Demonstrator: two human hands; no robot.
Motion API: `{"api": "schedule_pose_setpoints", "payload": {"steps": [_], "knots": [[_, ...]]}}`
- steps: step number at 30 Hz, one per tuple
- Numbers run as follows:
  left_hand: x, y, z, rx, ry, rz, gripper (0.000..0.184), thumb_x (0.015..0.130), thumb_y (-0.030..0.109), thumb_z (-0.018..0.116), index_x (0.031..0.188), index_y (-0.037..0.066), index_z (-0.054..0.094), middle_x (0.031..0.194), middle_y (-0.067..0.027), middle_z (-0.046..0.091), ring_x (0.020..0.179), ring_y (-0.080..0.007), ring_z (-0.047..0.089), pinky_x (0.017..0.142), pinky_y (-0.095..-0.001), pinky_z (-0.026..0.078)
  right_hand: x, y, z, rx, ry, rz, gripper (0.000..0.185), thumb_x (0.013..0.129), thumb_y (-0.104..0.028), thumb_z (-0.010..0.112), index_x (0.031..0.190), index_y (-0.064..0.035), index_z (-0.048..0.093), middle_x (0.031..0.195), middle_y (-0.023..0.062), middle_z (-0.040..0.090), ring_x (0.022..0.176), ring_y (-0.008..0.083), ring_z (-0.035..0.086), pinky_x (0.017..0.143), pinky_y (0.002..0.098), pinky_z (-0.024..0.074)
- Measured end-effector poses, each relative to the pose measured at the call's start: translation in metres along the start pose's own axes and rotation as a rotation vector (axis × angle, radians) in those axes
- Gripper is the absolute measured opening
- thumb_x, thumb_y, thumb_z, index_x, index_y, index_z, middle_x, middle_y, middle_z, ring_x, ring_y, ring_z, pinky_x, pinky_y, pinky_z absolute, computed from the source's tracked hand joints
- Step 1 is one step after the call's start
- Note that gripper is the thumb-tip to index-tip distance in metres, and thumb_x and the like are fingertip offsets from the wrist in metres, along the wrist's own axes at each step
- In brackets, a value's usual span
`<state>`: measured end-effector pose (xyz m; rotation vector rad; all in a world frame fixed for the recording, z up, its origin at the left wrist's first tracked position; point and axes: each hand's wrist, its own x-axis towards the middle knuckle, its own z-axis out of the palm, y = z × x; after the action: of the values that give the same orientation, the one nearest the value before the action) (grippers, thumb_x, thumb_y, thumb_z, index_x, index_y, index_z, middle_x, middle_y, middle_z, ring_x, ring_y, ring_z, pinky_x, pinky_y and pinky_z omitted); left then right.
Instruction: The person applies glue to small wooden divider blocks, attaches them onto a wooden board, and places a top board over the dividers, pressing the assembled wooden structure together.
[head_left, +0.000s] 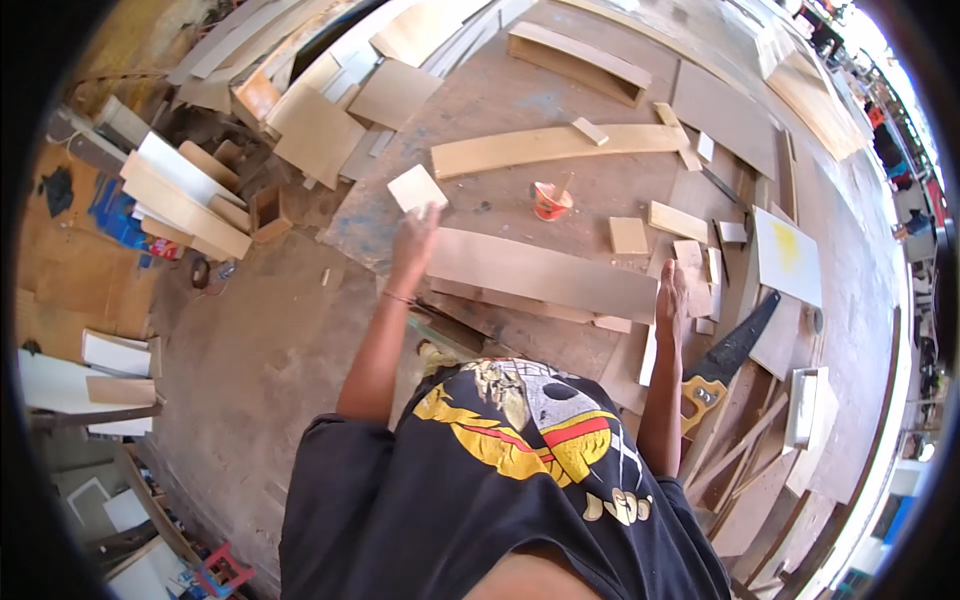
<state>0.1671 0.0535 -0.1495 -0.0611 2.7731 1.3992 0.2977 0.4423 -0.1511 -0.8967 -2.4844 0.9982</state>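
Observation:
A long, flat brown wooden board (545, 272) lies crosswise in front of me near the bench edge. My left hand (418, 235) is at its left end, fingers stretched forward beside a small pale square block (418, 189); whether they touch that block I cannot tell. At the board's right end, my right hand (672, 290) stands on edge with straight fingers and its palm side toward the board end. Partly hidden under the board is another wooden strip (510, 300). Small wood offcuts (692, 268) lie just right of my right hand.
On the workbench (490, 110) are a curved wooden strip (550, 148), a red cup (550, 201) with a stick in it, and a box-like wooden piece (580, 63). A handsaw (735, 345) lies to the right. Stacked panels (320, 130) crowd the left side.

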Motion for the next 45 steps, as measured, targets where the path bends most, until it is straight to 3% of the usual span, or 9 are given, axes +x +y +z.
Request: {"api": "schedule_pose_setpoints", "payload": {"steps": [3,4,7,19,21,28,37,39,45], "knots": [[-0.005,-0.029,-0.005,-0.213,-0.185,-0.442,0.079,0.078,0.072,0.041,0.115,0.003,0.054,0.093,-0.0085,0.061,0.088,-0.0220,0.056,0.074,-0.0469,0.041,-0.002,0.034,0.001,0.409,-0.300,0.336,0.080,0.085,-0.067,0.029,0.132,-0.0033,0.038,0.126,0.0193,0.045,0.110,0.0275,0.044,0.089,0.0431,0.0344],[-0.008,-0.034,-0.004,-0.213,-0.200,-0.446,0.079,0.078,0.072,0.041,0.115,0.003,0.054,0.093,-0.0085,0.061,0.088,-0.0220,0.056,0.074,-0.0469,0.041,-0.003,0.036,0.000,0.502,-0.371,0.387,0.092,0.080,-0.075,0.027,0.139,-0.0052,0.027,0.140,0.0204,0.032,0.126,0.0352,0.035,0.096,0.0575,0.0287],[-0.019,-0.042,-0.002,-0.396,-0.241,-0.624,0.074,0.075,0.077,0.038,0.093,0.008,0.057,0.080,-0.0032,0.058,0.077,-0.0160,0.054,0.067,-0.0381,0.042,-0.021,0.023,-0.004,0.559,-0.387,0.495,0.094,0.078,-0.079,0.021,0.136,-0.0066,0.034,0.136,0.0154,0.038,0.120,0.0314,0.040,0.089,0.0548,0.0340],[-0.022,-0.051,0.008,-0.484,-0.275,-0.597,0.066,0.081,0.072,0.037,0.083,0.010,0.060,0.073,-0.0003,0.058,0.067,-0.0128,0.054,0.059,-0.0314,0.044,-0.009,0.032,-0.003,0.685,-0.568,0.585,0.093,0.075,-0.081,0.015,0.119,-0.0092,0.053,0.103,0.0040,0.058,0.094,0.0179,0.050,0.081,0.0398,0.0400],[-0.020,-0.051,0.010,-0.465,-0.306,-0.588,0.065,0.082,0.071,0.036,0.084,0.010,0.060,0.073,0.0002,0.058,0.067,-0.0123,0.053,0.059,-0.0305,0.044,-0.011,0.020,-0.007,0.699,-0.492,0.588,0.091,0.076,-0.080,0.015,0.108,-0.0068,0.058,0.083,0.0026,0.056,0.072,0.0133,0.049,0.058,0.0315,0.0432],[-0.023,-0.043,0.014,-0.381,-0.167,-0.588,0.043,0.090,0.047,0.040,0.080,0.008,0.056,0.071,-0.0018,0.055,0.064,-0.0140,0.053,0.055,-0.0309,0.046,-0.004,0.029,-0.003,0.644,-0.498,0.625,0.095,0.073,-0.083,0.012,0.116,-0.0085,0.054,0.094,0.0032,0.059,0.082,0.0158,0.053,0.069,0.0340,0.0444],[-0.026,-0.047,0.012,-0.492,-0.238,-0.566,0.029,0.090,0.030,0.047,0.084,0.006,0.062,0.070,-0.0011,0.057,0.061,-0.0115,0.054,0.050,-0.0249,0.045,-0.004,0.032,0.000,0.734,-0.418,0.620,0.094,0.071,-0.084,0.015,0.109,-0.0087,0.056,0.075,-0.0019,0.055,0.064,0.0093,0.049,0.052,0.0248,0.0393],[-0.028,-0.042,0.013,-0.496,-0.235,-0.548,0.026,0.089,0.027,0.048,0.084,0.006,0.063,0.069,-0.0005,0.057,0.060,-0.0105,0.053,0.050,-0.0244,0.044,-0.001,0.038,-0.006,0.724,-0.620,0.572,0.109,0.068,-0.086,0.013,0.131,-0.0019,0.040,0.123,0.0123,0.050,0.111,0.0228,0.045,0.086,0.0395,0.0403],[-0.027,-0.054,0.015,-0.494,-0.224,-0.461,0.016,0.085,0.018,0.055,0.085,0.005,0.064,0.062,0.0020,0.056,0.047,-0.0058,0.048,0.043,-0.0189,0.039,-0.004,0.035,-0.005,0.716,-0.562,0.620,0.108,0.069,-0.086,0.011,0.132,-0.0025,0.040,0.125,0.0128,0.049,0.112,0.0231,0.045,0.088,0.0396,0.0390]]}}
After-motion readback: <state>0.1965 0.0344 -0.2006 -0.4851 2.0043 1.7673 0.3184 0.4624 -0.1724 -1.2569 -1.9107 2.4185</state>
